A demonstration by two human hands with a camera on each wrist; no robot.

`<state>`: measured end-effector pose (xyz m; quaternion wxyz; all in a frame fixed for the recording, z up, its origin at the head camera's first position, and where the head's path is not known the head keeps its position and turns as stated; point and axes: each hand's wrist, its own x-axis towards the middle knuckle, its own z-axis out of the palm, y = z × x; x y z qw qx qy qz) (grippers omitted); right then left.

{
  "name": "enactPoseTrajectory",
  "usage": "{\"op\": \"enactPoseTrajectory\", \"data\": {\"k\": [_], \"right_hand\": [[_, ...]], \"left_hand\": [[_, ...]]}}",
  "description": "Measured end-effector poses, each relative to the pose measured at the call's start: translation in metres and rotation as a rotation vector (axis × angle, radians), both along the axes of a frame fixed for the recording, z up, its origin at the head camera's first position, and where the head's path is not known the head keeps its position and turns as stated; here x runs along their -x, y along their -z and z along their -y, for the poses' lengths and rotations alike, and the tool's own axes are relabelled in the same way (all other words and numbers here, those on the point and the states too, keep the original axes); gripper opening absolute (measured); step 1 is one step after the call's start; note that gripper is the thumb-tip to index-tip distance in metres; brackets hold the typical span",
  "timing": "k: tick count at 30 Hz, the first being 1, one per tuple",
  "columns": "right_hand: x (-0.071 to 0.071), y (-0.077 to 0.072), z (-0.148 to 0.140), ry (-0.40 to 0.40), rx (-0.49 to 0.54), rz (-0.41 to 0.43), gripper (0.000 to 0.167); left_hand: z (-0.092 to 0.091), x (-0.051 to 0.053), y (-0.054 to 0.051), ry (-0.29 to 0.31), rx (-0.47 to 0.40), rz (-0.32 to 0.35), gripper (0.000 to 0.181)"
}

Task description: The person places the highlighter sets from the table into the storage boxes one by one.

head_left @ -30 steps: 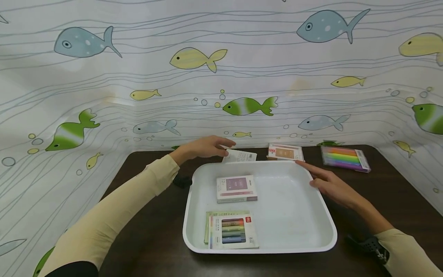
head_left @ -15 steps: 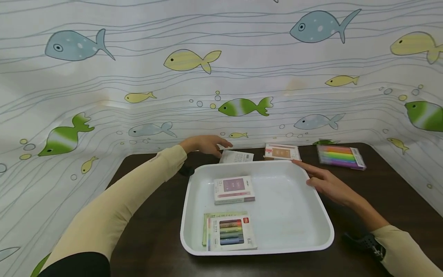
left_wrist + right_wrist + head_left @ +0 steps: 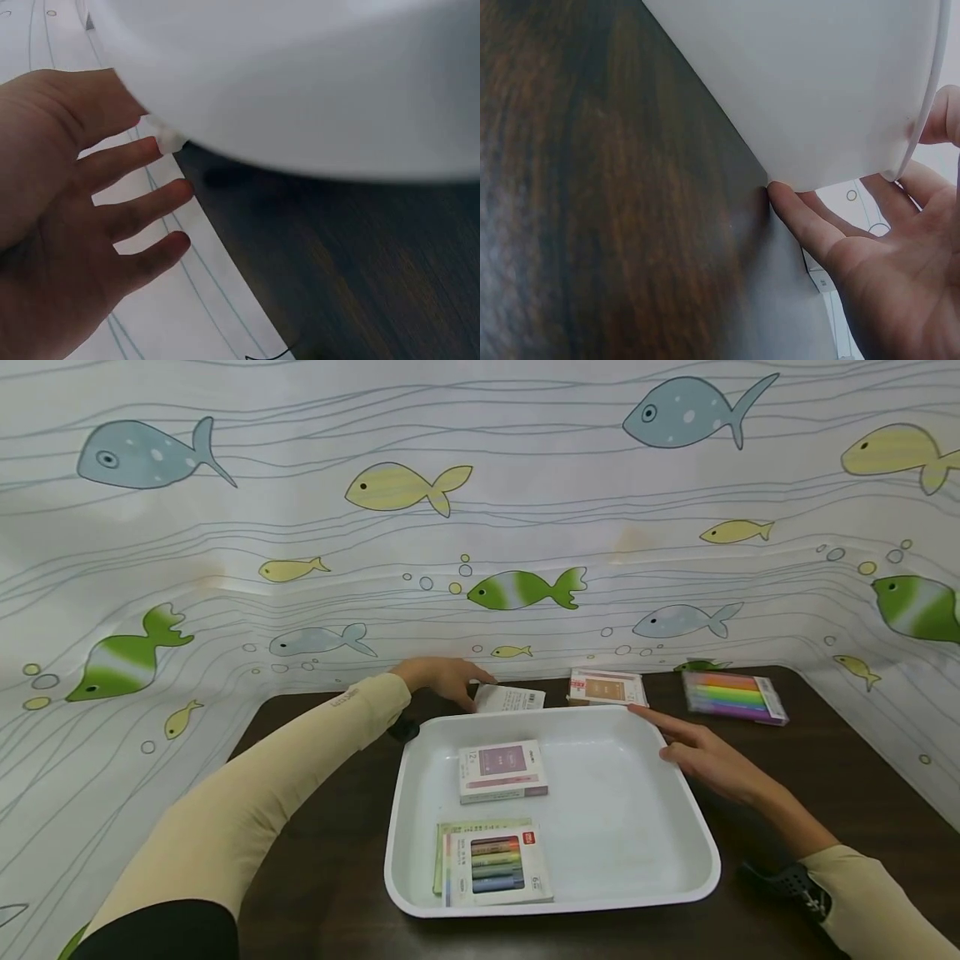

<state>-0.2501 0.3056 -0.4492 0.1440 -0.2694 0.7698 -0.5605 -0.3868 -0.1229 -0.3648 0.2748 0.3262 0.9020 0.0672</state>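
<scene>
My left hand (image 3: pixel 444 680) reaches behind the white tray (image 3: pixel 592 906), at the left end of a small white box (image 3: pixel 512 698) lying printed side up. In the left wrist view, its fingers (image 3: pixel 150 210) are spread and fairly straight. The index fingertip touches a white corner of that box (image 3: pixel 171 139); the thumb tip is hidden behind the tray. My right hand (image 3: pixel 723 764) holds the tray's far right corner. In the right wrist view, fingers (image 3: pixel 810 221) go around the outside corner while another bends over the rim.
Inside the tray lie a purple-labelled box (image 3: pixel 504 772) and a box of coloured pens (image 3: pixel 498 865) overlapping a green packet (image 3: pixel 483 823). Behind it are a brown-labelled box (image 3: pixel 606 687) and a rainbow-coloured pack (image 3: pixel 733 697). A fish-patterned sheet (image 3: pixel 420 610) rises behind the dark table (image 3: pixel 322 860).
My left hand has lowered from above the white box to its left end, with the fingers now touching it. My right hand keeps hold of the tray corner. The head view has shifted slightly.
</scene>
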Motion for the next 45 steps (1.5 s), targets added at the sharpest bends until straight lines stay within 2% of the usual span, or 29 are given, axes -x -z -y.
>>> {"op": "enactPoseTrajectory", "data": {"k": [8,16,19,27,32,34,36,42,43,45], "right_hand": [[0.000,-0.002,0.001,-0.009,0.009,-0.006,0.060],[-0.001,-0.001,0.001,0.006,-0.002,-0.001,0.060],[-0.001,-0.001,0.001,0.006,-0.005,0.001,0.059],[-0.001,-0.001,0.001,0.004,-0.004,-0.009,0.059],[-0.001,-0.001,0.000,0.002,-0.008,-0.016,0.059],[-0.001,-0.001,0.000,0.006,-0.010,-0.017,0.059],[-0.001,-0.001,0.000,0.008,-0.011,-0.018,0.059],[-0.002,-0.002,0.001,0.004,-0.004,-0.012,0.059],[-0.002,-0.002,0.001,0.001,0.001,-0.010,0.059],[-0.001,-0.001,0.001,-0.009,0.009,-0.007,0.059]], "left_hand": [[0.000,-0.004,0.001,0.006,0.043,-0.041,0.072],[-0.007,-0.005,0.007,0.085,0.126,-0.126,0.080],[-0.007,-0.006,0.009,0.088,0.132,-0.138,0.077],[0.005,-0.005,0.013,0.056,0.005,-0.130,0.071],[0.012,-0.004,0.015,0.066,-0.057,-0.110,0.069],[0.015,-0.003,0.017,0.049,-0.100,-0.083,0.065],[0.017,-0.003,0.018,0.004,-0.167,-0.034,0.058],[0.020,-0.006,0.018,-0.213,-0.443,0.287,0.043],[0.020,-0.006,0.018,-0.238,-0.478,0.331,0.042],[0.021,-0.007,0.019,-0.263,-0.513,0.366,0.042]]}}
